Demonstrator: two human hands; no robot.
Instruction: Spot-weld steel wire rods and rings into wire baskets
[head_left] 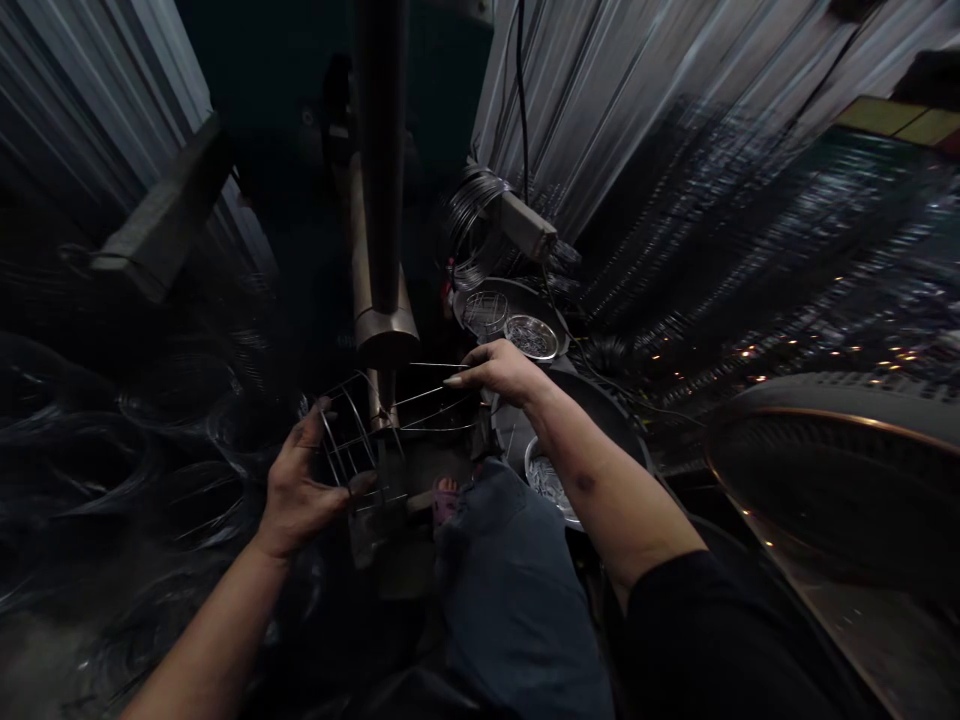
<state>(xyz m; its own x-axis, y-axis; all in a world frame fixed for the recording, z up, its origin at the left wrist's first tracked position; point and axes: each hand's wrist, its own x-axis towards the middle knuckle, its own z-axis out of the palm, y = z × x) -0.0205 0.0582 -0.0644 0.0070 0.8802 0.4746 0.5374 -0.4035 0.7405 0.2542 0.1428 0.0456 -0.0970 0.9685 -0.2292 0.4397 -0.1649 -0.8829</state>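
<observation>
My left hand (304, 475) is closed on the edge of a wire frame (347, 432) with several crossing bars, thumb and fingers on opposite sides of it. The frame sits against a thick metal post (382, 395) of a machine. To the right of the post, my right hand (499, 370) pinches a thin metal wire (421, 397) between thumb and fingers. Whether this wire is joined to the frame cannot be made out. Above both, a heavy metal cylinder (386, 325) hangs from the machine.
Round trays hold a dish of small metal pieces (531, 336) and another dish (551, 480) on the right. A coil of wire (476, 215) hangs on a beam (525, 225). A large round rim (862, 420) stands far right. Blurred wire rings (180, 390) lie left.
</observation>
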